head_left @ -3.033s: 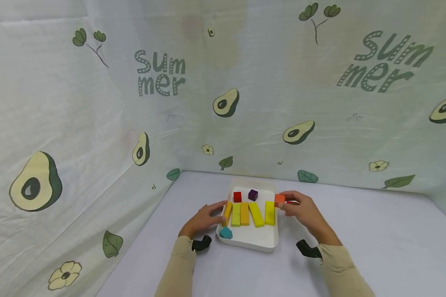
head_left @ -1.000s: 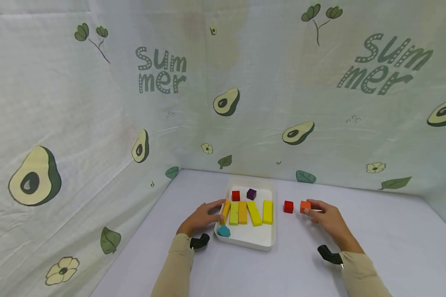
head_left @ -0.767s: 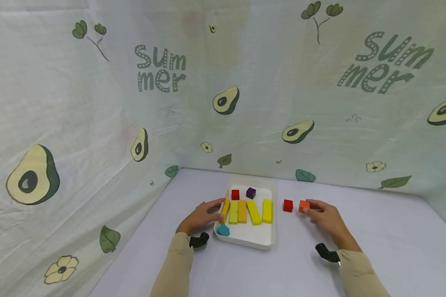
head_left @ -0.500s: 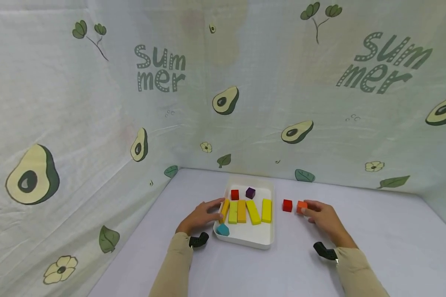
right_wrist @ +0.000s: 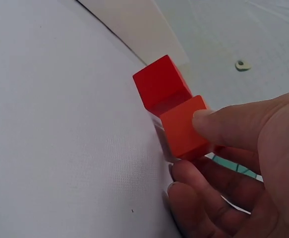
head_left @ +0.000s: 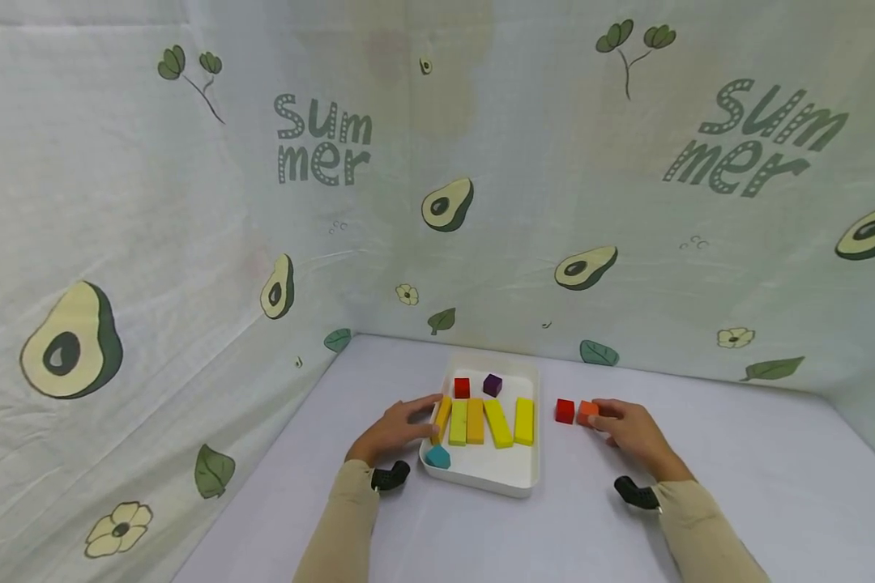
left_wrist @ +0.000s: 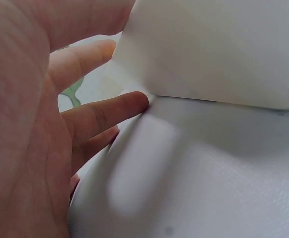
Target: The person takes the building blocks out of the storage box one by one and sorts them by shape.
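Note:
My right hand [head_left: 630, 429] pinches an orange cube [head_left: 586, 411] between thumb and fingers, low over the table right of the tray. Close on its left sits a red cube [head_left: 565, 411]; the right wrist view shows the orange cube [right_wrist: 185, 128] right by the red cube [right_wrist: 161, 84], and I cannot tell whether they touch. My left hand [head_left: 394, 431] rests against the left wall of the white tray [head_left: 481, 483]. In the left wrist view its fairly straight fingers [left_wrist: 107, 116] touch the tray's outer side [left_wrist: 208, 54].
Inside the tray lie several yellow and orange bars [head_left: 475, 421], a second red cube [head_left: 462, 388], a purple cube [head_left: 492, 385] and a teal faceted block [head_left: 437, 457]. A printed cloth [head_left: 496, 308] stands behind and left of the table.
My right hand has carried the orange cube from the tray's right edge out over the table, then back left beside the red cube. My left hand stays at the tray wall.

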`<state>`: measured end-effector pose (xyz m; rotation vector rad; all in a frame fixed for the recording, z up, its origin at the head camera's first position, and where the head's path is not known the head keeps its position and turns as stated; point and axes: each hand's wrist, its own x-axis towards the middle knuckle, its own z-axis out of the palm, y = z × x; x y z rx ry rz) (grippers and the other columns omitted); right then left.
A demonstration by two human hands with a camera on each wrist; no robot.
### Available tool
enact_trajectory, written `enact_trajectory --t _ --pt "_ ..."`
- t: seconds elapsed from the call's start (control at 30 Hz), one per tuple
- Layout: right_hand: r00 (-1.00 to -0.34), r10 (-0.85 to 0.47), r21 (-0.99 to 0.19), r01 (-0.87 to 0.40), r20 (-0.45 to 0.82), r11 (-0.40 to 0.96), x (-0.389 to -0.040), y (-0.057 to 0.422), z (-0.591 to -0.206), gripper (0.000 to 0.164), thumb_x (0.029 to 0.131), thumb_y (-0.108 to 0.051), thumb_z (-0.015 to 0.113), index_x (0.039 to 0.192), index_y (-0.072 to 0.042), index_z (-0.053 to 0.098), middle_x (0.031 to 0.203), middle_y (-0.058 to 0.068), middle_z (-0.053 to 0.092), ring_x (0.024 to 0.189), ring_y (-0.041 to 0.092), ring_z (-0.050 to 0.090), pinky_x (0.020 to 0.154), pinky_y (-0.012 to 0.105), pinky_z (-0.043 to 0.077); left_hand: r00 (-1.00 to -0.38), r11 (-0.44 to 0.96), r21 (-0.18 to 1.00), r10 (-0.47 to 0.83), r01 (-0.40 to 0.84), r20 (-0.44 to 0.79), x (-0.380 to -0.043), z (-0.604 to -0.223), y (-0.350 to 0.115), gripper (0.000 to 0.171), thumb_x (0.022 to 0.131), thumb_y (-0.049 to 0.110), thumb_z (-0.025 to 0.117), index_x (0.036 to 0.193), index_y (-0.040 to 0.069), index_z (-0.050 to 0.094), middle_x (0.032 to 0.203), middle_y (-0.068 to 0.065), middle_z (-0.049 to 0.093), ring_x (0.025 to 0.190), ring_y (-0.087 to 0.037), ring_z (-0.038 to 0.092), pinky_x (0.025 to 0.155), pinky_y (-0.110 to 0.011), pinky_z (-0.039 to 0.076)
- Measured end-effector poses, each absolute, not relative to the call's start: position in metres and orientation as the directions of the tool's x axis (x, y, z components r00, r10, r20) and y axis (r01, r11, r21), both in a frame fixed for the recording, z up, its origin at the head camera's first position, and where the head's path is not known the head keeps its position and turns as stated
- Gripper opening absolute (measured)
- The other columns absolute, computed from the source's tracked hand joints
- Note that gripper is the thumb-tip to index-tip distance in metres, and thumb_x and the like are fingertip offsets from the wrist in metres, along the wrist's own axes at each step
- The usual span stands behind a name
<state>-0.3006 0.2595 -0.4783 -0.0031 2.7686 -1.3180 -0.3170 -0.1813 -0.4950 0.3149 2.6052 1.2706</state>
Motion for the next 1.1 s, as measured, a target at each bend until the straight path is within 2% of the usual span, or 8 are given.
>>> enact_trajectory --t 0.4,0.63,0.83,1.1 --pt "-0.994 -0.019 -0.767 0.069 -0.105 0.638 -0.302 0.256 -0.4832 0.057 0.096 -0.032 0.067 0.141 0.001 0.052 0.127 0.024 0.057 0.086 0.024 0.059 0.071 0.03 0.053 -0.943 0.598 0.794 0.316 0.111 -0.106 -0.3148 -0.4976 -0.1817 0.067 0.085 0.053 0.072 0.147 0.043 0.048 0.152 0.0 0.046 0.143 -0.038 0.031 0.109 -0.072 0.024" --pt "-0.995 -0.07 -0.755 0.002 -0.064 0.656 -0.3057 0.2546 -0.4813 0.052 0.097 -0.026 0.066 0.137 0.005 0.054 0.12 0.023 0.061 0.081 0.023 0.058 0.069 0.032 0.053 -0.948 0.608 0.787 0.301 0.111 -0.099 -0.3144 -0.4953 -0.1821 0.067 0.086 0.052 0.071 0.148 0.042 0.048 0.152 -0.001 0.047 0.142 -0.038 0.032 0.109 -0.072 0.026" --pt "-0.994 -0.075 -0.752 0.008 -0.076 0.66 -0.3051 0.2535 -0.4818 0.055 0.094 -0.028 0.069 0.136 0.005 0.056 0.117 0.022 0.061 0.083 0.023 0.057 0.068 0.032 0.053 -0.948 0.604 0.79 0.301 0.104 -0.105 -0.3125 -0.495 -0.1808 0.067 0.085 0.054 0.072 0.147 0.042 0.049 0.151 0.0 0.047 0.142 -0.038 0.032 0.109 -0.073 0.025" --pt "-0.996 -0.077 -0.735 -0.015 -0.05 0.678 -0.3066 0.2502 -0.4777 0.052 0.096 -0.025 0.066 0.137 0.005 0.055 0.115 0.022 0.062 0.078 0.022 0.057 0.065 0.032 0.052 -0.952 0.614 0.782 0.29 0.106 -0.099 -0.3145 -0.4948 -0.1819 0.067 0.086 0.052 0.072 0.148 0.043 0.048 0.151 -0.001 0.047 0.142 -0.038 0.032 0.109 -0.072 0.025"
